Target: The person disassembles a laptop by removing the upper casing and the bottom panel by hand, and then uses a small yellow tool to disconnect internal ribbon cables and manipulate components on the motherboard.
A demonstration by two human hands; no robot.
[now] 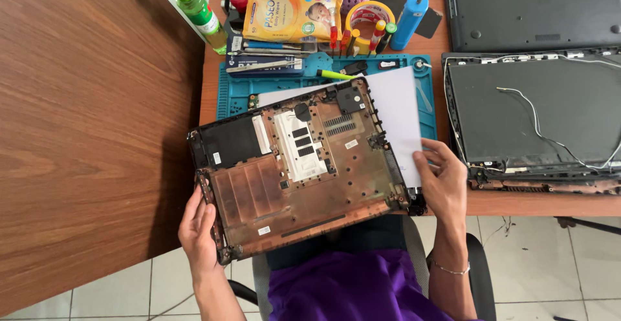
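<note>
the person sits at the surface (pixel 213 82) with a laptop bottom case (pixel 301 169) held up in both hands, inner side facing up — coppery, dusty, with a white panel near the middle. it hangs tilted over the lap and the near edge of the surface, its far corner above a white sheet of paper (pixel 401 111) that lies on a blue repair mat (pixel 236 95).

the left hand (pixel 196 230) grips the near left corner, fingers wrapped under and round the edge, thumb along the side. the right hand (pixel 443 179) holds the right edge, fingers curled and pinching the rim, partly resting on the paper.

to the right lie a stripped laptop lid (pixel 530 114) with loose wires and, behind it, another dark laptop (pixel 530 7). at the back stand a green bottle (pixel 197 10), a yellow wipes pack (pixel 291 14), tape, a blue tube (pixel 409 20) and a row of small tools.

to handle this well, i'd say keep both grips on the rim rather than the ribs inside — the plastic looks thin and would flex if held from one corner only. it seems wise to keep it level so any loose clips or dust don't slide off toward the lap, and to mind the hinge corner by the right hand, which looks cracked or rough. keeping it over the mat would be safer than over the floor.
</note>
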